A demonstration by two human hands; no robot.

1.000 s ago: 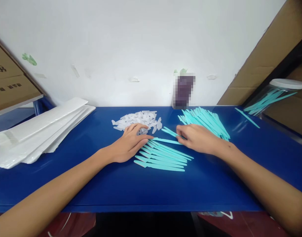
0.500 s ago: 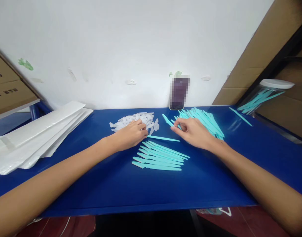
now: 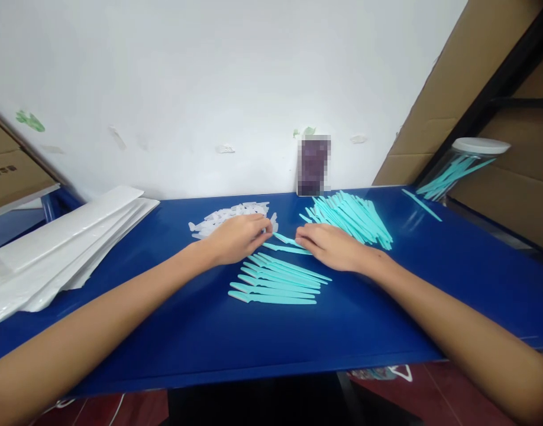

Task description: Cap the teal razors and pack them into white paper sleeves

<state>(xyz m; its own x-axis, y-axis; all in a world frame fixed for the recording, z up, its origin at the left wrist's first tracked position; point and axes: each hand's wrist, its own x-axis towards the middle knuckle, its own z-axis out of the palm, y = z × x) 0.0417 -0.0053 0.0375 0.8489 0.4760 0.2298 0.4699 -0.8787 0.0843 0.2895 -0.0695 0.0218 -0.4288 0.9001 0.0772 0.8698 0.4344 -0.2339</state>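
My left hand and my right hand meet over the middle of the blue table. Between them lies a teal plastic stick; my right fingers pinch its end and my left fingertips close on its other end, perhaps with a small clear cap. Just below the hands lies a row of several teal sticks side by side. Behind my left hand sits a pile of clear plastic caps. A heap of loose teal sticks lies behind my right hand.
A stack of white plastic bags lies at the left. A clear jar with a white lid, holding more teal sticks, is tipped at the far right, and one stray stick lies near it. Cardboard boxes stand at both sides. A blurred dark object leans on the wall.
My right hand took a teal stick from the heap and brought it left toward the middle. My left hand went to the clear caps and now meets the stick's tip.
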